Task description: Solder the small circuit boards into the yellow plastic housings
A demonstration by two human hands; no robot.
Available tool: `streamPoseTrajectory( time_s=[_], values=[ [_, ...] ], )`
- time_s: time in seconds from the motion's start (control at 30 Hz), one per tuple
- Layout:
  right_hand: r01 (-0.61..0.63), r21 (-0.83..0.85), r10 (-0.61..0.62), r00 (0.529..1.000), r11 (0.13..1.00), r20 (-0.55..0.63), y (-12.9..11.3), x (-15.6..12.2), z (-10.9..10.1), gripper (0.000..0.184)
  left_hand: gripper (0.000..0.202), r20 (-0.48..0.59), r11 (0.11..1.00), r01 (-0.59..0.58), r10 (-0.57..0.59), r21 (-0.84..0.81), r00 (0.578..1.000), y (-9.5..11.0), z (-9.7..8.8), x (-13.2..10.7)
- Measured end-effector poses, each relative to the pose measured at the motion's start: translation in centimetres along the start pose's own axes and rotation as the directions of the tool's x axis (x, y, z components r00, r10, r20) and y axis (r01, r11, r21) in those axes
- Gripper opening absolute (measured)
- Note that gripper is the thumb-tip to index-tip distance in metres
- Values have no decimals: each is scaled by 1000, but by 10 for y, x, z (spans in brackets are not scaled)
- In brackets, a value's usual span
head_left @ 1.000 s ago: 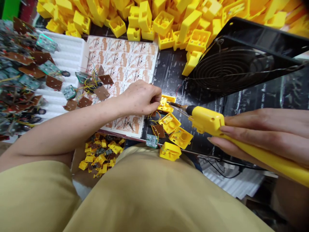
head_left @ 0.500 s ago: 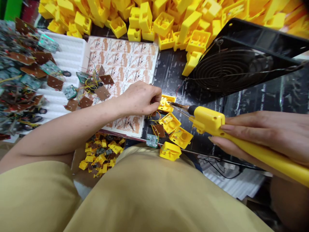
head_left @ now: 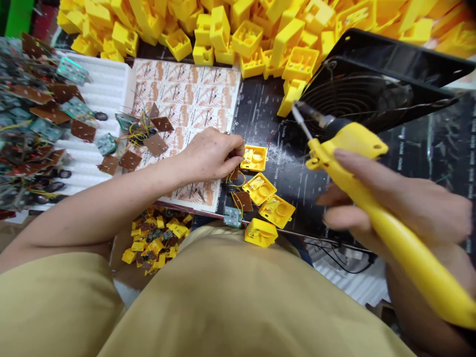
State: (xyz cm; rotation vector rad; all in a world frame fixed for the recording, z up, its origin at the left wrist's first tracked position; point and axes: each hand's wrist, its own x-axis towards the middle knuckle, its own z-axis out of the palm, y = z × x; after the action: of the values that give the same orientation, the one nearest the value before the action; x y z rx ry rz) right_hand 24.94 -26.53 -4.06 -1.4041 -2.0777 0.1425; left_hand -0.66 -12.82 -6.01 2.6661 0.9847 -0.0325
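Note:
My right hand [head_left: 409,198] is wrapped round the yellow handle of a soldering iron [head_left: 394,223], its metal tip raised off the work and pointing up and left. My left hand [head_left: 217,152] has thumb and fingers pinched at the left edge of a small yellow plastic housing [head_left: 256,158]; what lies between the fingertips is hidden. Toward me lie more yellow housings, one [head_left: 260,188] with a speaker grille, another [head_left: 278,210] beside it and one [head_left: 261,232] at the table edge. A brown circuit board [head_left: 244,201] and a green one [head_left: 232,216] hang on wires among them.
A black fan [head_left: 357,99] stands at the right back, beside a heap of yellow housings [head_left: 247,37]. Wired circuit boards [head_left: 48,114] pile on white foam [head_left: 107,74] at left. A printed sheet [head_left: 186,99] lies mid-table. Below the edge is a box of yellow parts [head_left: 156,243].
My right hand has lifted the soldering iron away from the housing, up and to the right, and tilted it. My left hand stays at the housing's left edge.

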Motion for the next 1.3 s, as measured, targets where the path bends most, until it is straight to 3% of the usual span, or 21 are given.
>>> streamPoseTrajectory(
  time_s=[0.13, 0.27, 0.37, 0.5, 0.77, 0.83, 0.9, 0.97, 1.03, 1.13, 1.2, 1.3],
  values=[
    [254, 12, -254, 966, 967, 39, -5, 27, 30, 21, 23, 8, 1000, -5, 5, 15, 1000, 1, 1, -1],
    [330, 27, -331, 941, 944, 73, 6, 45, 66, 27, 23, 14, 1000, -8, 8, 23, 1000, 4, 4, -2],
    [316, -5, -314, 943, 949, 106, 13, 49, 81, 29, 21, 4, 999, -51, 51, 1, 999, 4, 7, -3],
    [278, -21, -273, 952, 960, 142, 14, 48, 80, 32, 20, -42, 995, -79, 76, -67, 996, 0, 10, -5],
    [201, -73, -190, 973, 977, 135, 12, 47, 82, 31, 15, -93, 972, -36, 14, -234, 996, -9, 17, -7],
    [215, -51, -209, 972, 975, 109, 12, 47, 81, 30, 17, -76, 975, -29, 13, -222, 997, -10, 16, -9],
    [227, -5, -226, 972, 974, 65, 11, 46, 75, 30, 20, -129, 989, -54, 36, -141, 991, -5, 11, -13],
    [219, 26, -219, 976, 975, -5, 6, 43, 61, 30, 25, -261, 989, -149, 141, -10, 955, 7, 8, -21],
    [179, 29, -176, 980, 983, -89, -2, 37, 44, 31, 25, -307, 923, -365, 384, 119, 871, 25, 7, -29],
    [86, 77, -70, 979, 993, -190, -13, 27, 18, 33, 23, -148, 740, -644, 671, 195, 726, 50, 15, -36],
    [39, 89, -18, 973, 995, -231, -18, 20, 7, 32, 27, -66, 699, -681, 707, 218, 704, 59, 21, -36],
    [39, 14, -34, 972, 999, -234, -20, 10, -3, 34, 26, -40, 662, -697, 732, 274, 680, 60, 25, -35]
  ],
)
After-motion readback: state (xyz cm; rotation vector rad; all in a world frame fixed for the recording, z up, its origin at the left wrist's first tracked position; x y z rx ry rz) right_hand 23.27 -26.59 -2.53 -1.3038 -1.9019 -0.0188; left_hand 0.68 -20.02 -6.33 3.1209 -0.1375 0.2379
